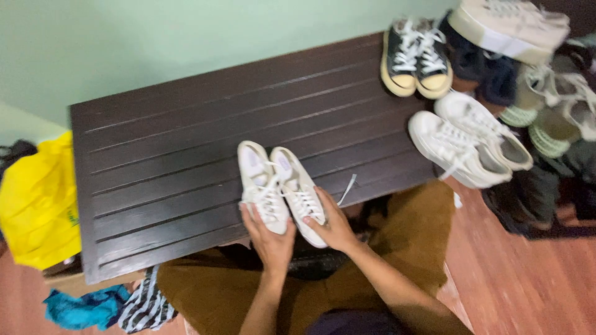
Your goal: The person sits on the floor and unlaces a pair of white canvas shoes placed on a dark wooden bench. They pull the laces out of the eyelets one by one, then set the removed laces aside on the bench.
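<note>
Two white sneakers (281,189) side by side on one dark bench (167,142), left hand (271,239) and right hand (335,226) each clasped on one heel.

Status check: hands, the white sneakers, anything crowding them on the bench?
Left hand on left white sneaker; right hand on right white sneaker. Pair side by side on dark slatted bench. Other shoes sit apart, at the bench's right end.

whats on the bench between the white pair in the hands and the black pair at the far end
Nothing: between the white pair and the black pair the head view shows only bare dark bench slats.
</note>
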